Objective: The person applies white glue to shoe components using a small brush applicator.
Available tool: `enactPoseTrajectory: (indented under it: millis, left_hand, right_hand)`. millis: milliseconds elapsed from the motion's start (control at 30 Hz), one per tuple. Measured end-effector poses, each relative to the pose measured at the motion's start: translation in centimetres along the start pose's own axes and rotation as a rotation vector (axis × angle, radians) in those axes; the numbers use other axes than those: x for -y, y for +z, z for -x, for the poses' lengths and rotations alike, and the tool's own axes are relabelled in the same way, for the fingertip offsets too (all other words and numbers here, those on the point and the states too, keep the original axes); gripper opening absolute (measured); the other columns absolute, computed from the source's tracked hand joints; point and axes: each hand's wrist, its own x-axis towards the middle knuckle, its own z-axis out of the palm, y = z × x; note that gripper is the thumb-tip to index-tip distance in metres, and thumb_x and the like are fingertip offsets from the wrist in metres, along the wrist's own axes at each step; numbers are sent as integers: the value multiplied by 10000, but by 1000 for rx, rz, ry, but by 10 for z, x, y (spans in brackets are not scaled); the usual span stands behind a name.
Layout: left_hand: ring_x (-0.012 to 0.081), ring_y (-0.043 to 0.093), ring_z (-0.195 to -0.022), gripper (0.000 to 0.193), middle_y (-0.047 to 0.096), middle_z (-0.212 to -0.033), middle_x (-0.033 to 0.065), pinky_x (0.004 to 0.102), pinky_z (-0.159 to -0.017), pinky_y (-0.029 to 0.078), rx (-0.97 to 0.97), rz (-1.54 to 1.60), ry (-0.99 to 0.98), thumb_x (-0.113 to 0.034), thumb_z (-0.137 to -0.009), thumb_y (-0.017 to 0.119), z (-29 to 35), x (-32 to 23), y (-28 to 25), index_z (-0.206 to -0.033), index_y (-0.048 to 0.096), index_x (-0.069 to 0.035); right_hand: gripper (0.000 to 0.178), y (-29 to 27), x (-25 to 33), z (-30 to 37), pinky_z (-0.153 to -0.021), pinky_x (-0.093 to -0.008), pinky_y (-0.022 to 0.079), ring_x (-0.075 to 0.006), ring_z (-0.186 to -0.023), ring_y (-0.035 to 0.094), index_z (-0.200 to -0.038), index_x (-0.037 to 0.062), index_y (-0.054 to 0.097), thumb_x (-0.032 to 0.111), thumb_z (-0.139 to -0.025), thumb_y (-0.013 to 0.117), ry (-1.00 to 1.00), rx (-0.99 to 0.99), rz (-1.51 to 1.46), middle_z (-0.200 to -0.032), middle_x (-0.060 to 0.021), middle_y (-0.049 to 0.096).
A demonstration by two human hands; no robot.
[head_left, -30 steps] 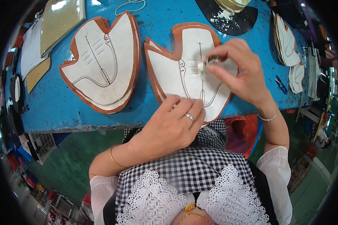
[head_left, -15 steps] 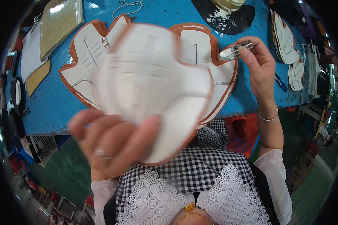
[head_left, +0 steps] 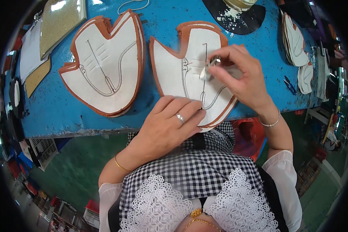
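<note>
Two stacks of white shoe-upper pieces with brown edges lie on the blue table. My left hand (head_left: 173, 118) rests flat, fingers stretched out, on the lower part of the right stack's top shoe upper (head_left: 174, 79). Over the middle of that piece, my right hand (head_left: 245, 75) pinches a short metal-coloured tool with a white-coated tip (head_left: 206, 73), which looks like a small brush. Its tip is at the stitched centre line. To the left sits the other stack of shoe uppers (head_left: 104, 65), untouched by either hand, its top piece showing stitched lines and short cross marks.
At the back, a container (head_left: 239, 4) stands on a black sheet (head_left: 241, 21) spattered with white paste. More cut pieces (head_left: 295, 42) and small pliers or snips (head_left: 289, 86) are at the right. A gold folder (head_left: 62, 25) lies back left; a pale cord (head_left: 133, 7) is nearby.
The shoe upper my left hand held raised is no longer in the air. That hand now lies on the right stack. My right hand has moved left and down with the tool.
</note>
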Motion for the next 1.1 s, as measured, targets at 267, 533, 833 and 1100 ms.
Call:
enactPoseTrajectory:
  millis: [267,533,833,1100]
  left_hand:
    - [214,608,-1022,374,641,-1160,44,393,-869,474,64,-67,49,-208,-708,796,-8,-1,-3,-1033,697,-51]
    - [207,613,-952,296,643,-1055,56,396,-847,467,123,-172,82,-115,-743,666,-20,-2,-12,-1030,696,-50]
    - [90,508,-607,408,477,-694,-80,294,-698,409,-289,-212,154,-201,-587,667,-13,-16,-62,-984,757,-175]
    - [234,546,-699,269,567,-769,36,431,-778,444,-564,-621,-26,-154,-723,819,24,31,-90,-948,699,-67]
  right_hand:
    - [245,-6,-8,-15,-770,-333,428,-183,-702,580,-972,87,707,159,-765,817,-210,-136,280,-721,7,615]
    - [218,-28,-1,-2,-785,-298,471,-126,-772,617,-995,61,711,132,-806,792,-60,-74,-32,-870,-16,686]
    - [158,-84,-97,-99,-670,-237,420,-81,-760,522,-960,24,704,121,-856,771,263,-533,-219,-856,15,603]
    - [168,-87,-93,-98,-720,-267,447,-118,-785,539,-956,33,723,124,-830,786,33,-440,370,-886,-16,627]
